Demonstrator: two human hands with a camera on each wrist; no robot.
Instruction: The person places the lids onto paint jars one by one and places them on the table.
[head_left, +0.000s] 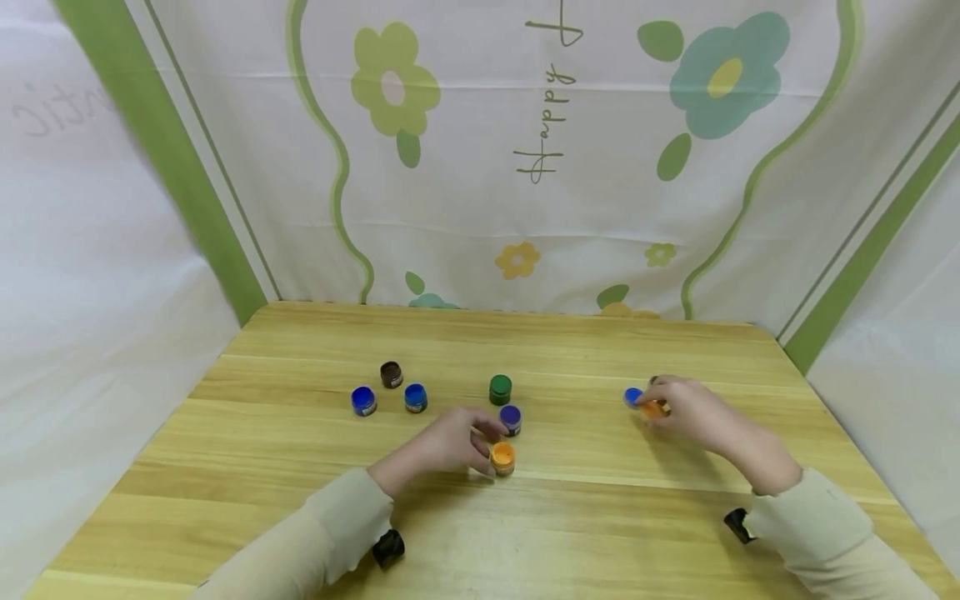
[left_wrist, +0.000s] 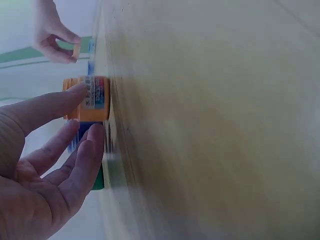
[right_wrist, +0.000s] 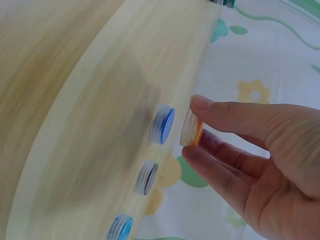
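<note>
In the head view, my left hand (head_left: 459, 442) is at an open orange paint jar (head_left: 502, 457) upright on the table. The left wrist view has its thumb across the jar's side and its fingertips against the lower edge, a light hold. A purple paint jar (head_left: 510, 420) stands just behind, close to the index finger. Over at the right, my right hand (head_left: 693, 412) pinches an orange jar lid (right_wrist: 191, 128) between thumb and fingers, slightly off the table. Beside it lie a blue lid (right_wrist: 162, 124), a darker lid (right_wrist: 146, 178) and a light blue lid (right_wrist: 120, 228).
A green paint jar (head_left: 500, 389) stands behind the purple one. To the left are a dark brown jar (head_left: 391, 374) and two blue jars, one at the outer left (head_left: 363, 401), the other nearer the middle (head_left: 416, 397). A flowered curtain (head_left: 465, 183) hangs behind the wooden table (head_left: 570, 533).
</note>
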